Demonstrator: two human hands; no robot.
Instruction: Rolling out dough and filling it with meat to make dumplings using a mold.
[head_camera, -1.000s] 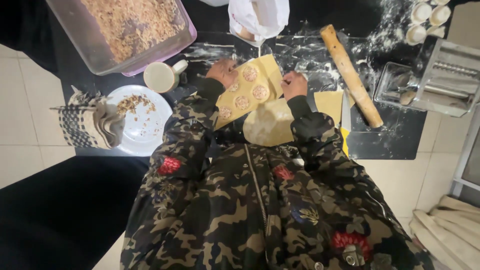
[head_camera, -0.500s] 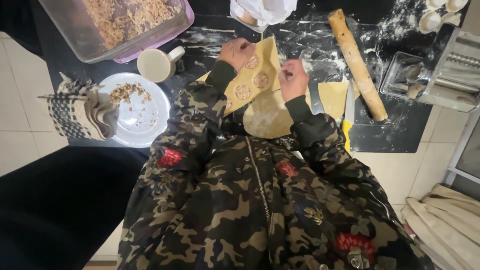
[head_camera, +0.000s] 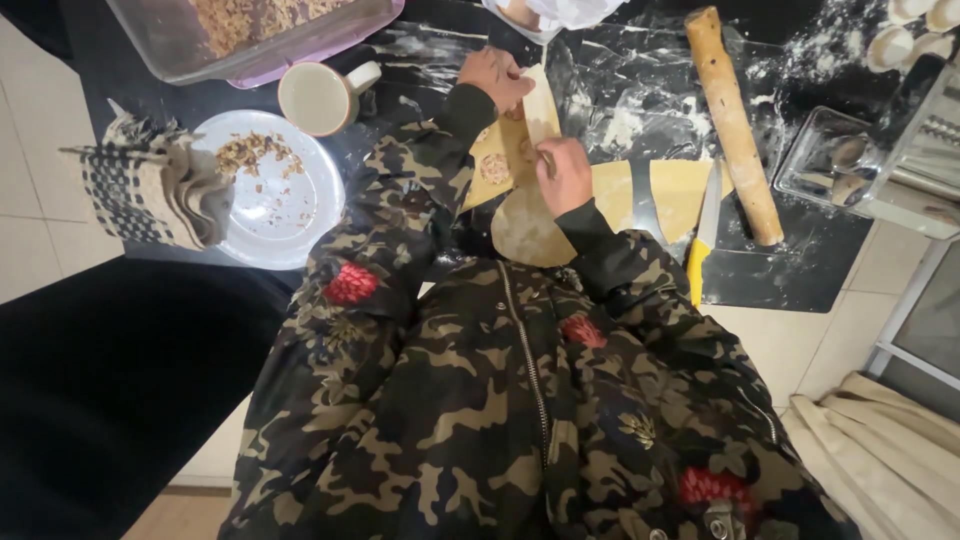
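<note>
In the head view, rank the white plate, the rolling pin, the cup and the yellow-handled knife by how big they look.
1. White plate, widest.
2. Rolling pin, longest but narrower; whether it outranks the plate depends on length versus area.
3. Yellow-handled knife, shorter and thin.
4. Cup, close to the knife in area, so that pair is unsure.

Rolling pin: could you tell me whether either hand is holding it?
No, the rolling pin lies alone; both hands are on the dough.

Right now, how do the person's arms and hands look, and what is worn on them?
Both arms are in long camouflage jacket sleeves of green, brown, tan and black, each ending in a dark cuff. The left hand and the right hand are bare: no gloves visible.
</note>
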